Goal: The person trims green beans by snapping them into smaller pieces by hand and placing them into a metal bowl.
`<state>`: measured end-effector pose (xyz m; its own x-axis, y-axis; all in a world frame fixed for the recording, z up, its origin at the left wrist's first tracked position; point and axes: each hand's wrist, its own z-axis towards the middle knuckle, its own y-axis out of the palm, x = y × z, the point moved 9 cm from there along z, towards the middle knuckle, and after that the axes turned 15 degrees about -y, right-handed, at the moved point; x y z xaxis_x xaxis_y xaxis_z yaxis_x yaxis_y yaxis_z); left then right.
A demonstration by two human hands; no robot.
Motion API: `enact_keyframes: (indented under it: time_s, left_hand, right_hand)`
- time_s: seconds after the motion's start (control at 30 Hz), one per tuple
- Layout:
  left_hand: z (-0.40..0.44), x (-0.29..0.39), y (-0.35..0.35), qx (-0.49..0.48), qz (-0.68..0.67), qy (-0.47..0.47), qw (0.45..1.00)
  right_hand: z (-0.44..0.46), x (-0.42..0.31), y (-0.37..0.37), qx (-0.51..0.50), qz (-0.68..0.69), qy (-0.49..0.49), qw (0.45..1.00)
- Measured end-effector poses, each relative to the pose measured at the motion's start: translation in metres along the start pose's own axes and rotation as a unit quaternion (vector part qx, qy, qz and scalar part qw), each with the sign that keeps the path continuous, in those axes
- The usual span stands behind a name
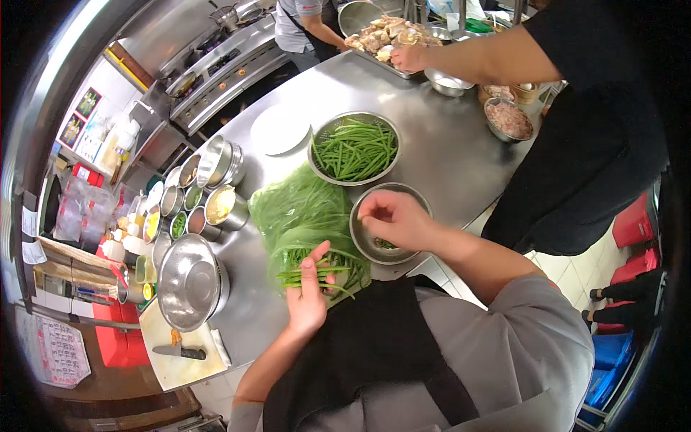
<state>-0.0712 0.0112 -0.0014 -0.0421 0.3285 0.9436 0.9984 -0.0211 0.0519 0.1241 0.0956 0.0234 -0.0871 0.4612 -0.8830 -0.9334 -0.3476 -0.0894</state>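
Note:
My left hand (pixel 308 299) is closed around a small bunch of green beans (pixel 291 276), thumb laid over them. It is at the mouth of a green-tinted plastic bag (pixel 299 209) filled with more beans. Over a metal bowl (pixel 358 237) my right hand (pixel 396 219) hovers with its fingers pinched; whatever is between them is hidden. Small green bits (pixel 384 243) lie in the bottom of that bowl. Just behind it, a perforated metal colander (pixel 315 160) holds a heap of long green beans (pixel 356 150).
A white plate (pixel 281 129) lies beyond the bag. At left stand several metal containers (pixel 219 162), a large steel bowl (pixel 188 281) and a cutting board (pixel 169 367) with a knife (pixel 180 351). Across the table, another person's hand (pixel 409 59) touches a tray of meat pieces (pixel 389 36).

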Motion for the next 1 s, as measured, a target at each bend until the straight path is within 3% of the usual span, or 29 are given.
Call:
enact_keyframes:
  time_s: [0.03,0.07,0.13,0.2,0.23,0.3,0.4,0.5,0.7,0.83,1.0]
  left_hand:
    - [0.001,-0.001,-0.003,0.01,-0.004,0.0,1.0]
    - [0.002,-0.002,-0.004,0.01,0.003,0.001,1.0]
    - [0.004,-0.001,-0.006,0.024,-0.011,-0.003,1.0]
    - [0.006,0.0,-0.006,0.032,-0.011,0.004,0.999]
    - [0.006,0.002,-0.005,0.035,-0.004,0.012,0.999]
    - [0.004,0.007,-0.003,0.04,0.015,0.033,0.999]
    - [-0.001,0.018,-0.003,0.052,0.036,0.061,0.996]
    - [-0.002,0.014,-0.011,0.07,0.037,0.067,0.995]
    - [-0.007,0.018,-0.013,0.09,0.073,0.093,0.989]
    - [-0.004,0.016,-0.011,0.074,0.061,0.084,0.992]
    - [-0.001,0.013,-0.008,0.062,0.027,0.058,0.996]
  right_hand:
    - [0.004,-0.018,-0.011,-0.008,-0.181,-0.103,0.978]
    - [0.003,-0.037,-0.013,-0.014,-0.354,-0.202,0.913]
    - [-0.002,-0.019,0.002,-0.143,-0.216,-0.073,0.963]
    - [-0.026,0.003,0.034,-0.229,-0.01,0.079,0.97]
    - [-0.032,-0.003,0.052,-0.28,0.002,0.086,0.956]
    - [-0.036,-0.011,0.077,-0.251,0.068,0.028,0.965]
    - [-0.04,0.004,0.09,-0.243,0.064,0.044,0.967]
    - [-0.044,0.015,0.097,-0.202,0.163,0.097,0.961]
    - [-0.025,-0.008,0.079,-0.142,-0.044,-0.066,0.987]
    - [-0.025,-0.011,0.075,-0.131,-0.052,-0.079,0.987]
    - [-0.033,0.004,0.072,-0.1,0.101,0.029,0.989]
